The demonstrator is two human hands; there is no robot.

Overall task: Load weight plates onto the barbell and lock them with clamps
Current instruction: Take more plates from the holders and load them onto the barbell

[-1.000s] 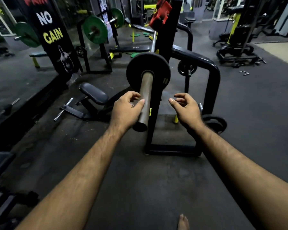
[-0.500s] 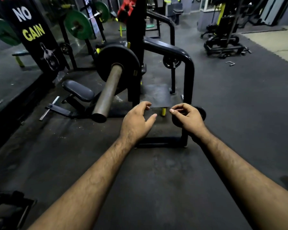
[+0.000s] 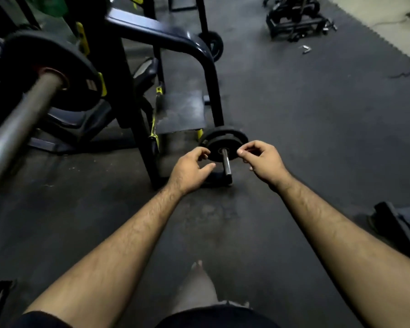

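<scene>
Your right fingers are curled in, thumb near fingertip, just at the right rim of the small plates; whether they already pinch that rim or merely close on air you cannot tell from this blurred view. Your left fingers are loosely curled at the left rim, thumb stretched out below, touching or just short of it. So your right hand and left hand flank the plates, one on each side.

The plates sit stacked on a short storage peg low on the black rack, the peg end poking out toward you past them.

The step in hand looks like fetching another plate. Next you need a firm grip on both rims, then a straight pull along the peg toward you until the hole clears its end.

The barbell sleeve lies up and well to the left of the peg, already carrying one large black plate against its collar. No clamp shows on it.

A small pale label on the large plate is too blurred to read; no other writing is legible.
</scene>
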